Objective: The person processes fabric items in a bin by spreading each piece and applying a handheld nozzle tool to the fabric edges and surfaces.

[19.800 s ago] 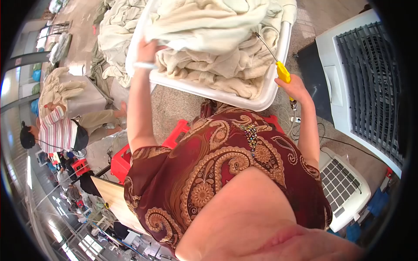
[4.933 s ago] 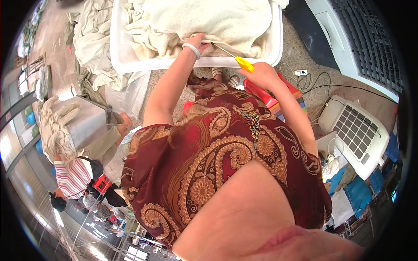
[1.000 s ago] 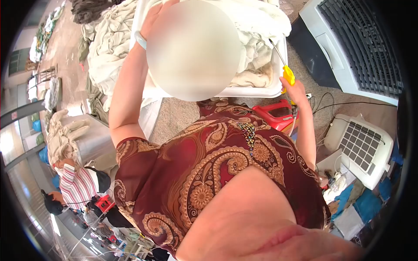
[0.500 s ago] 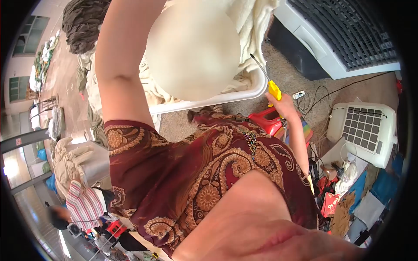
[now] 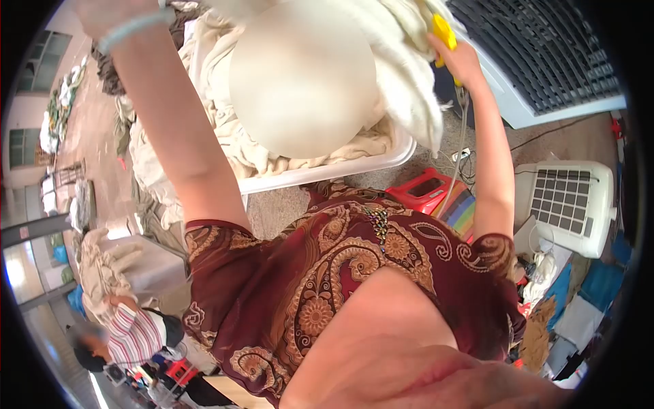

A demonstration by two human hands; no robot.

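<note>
My right hand [image 5: 463, 63] is closed around the yellow handle of an air blow gun [image 5: 444, 33], with a grey hose [image 5: 455, 174] hanging from it. Its nozzle is not visible now. Beside that hand, a pale, fluffy cloth [image 5: 412, 82] hangs over the corner of a white plastic bin [image 5: 334, 169]. More cream cloth [image 5: 262, 153] fills the bin. My left hand [image 5: 119, 15], above a pale bracelet, is smeared by motion and cut off at the top edge, so its fingers do not show. A blurred disc hides the middle of the bin.
At right stand a large grey-and-white machine with a grille [image 5: 545, 58] and a white unit with a gridded panel [image 5: 565, 204]. A red stool [image 5: 419, 194] is near my body; cables cross the floor. Another person in a striped shirt [image 5: 133, 337] is at lower left, near piled cloth.
My right hand has moved up and forward with the air blow gun. The left arm has swung to the left. Pale cloth now hangs over the bin's right corner.
</note>
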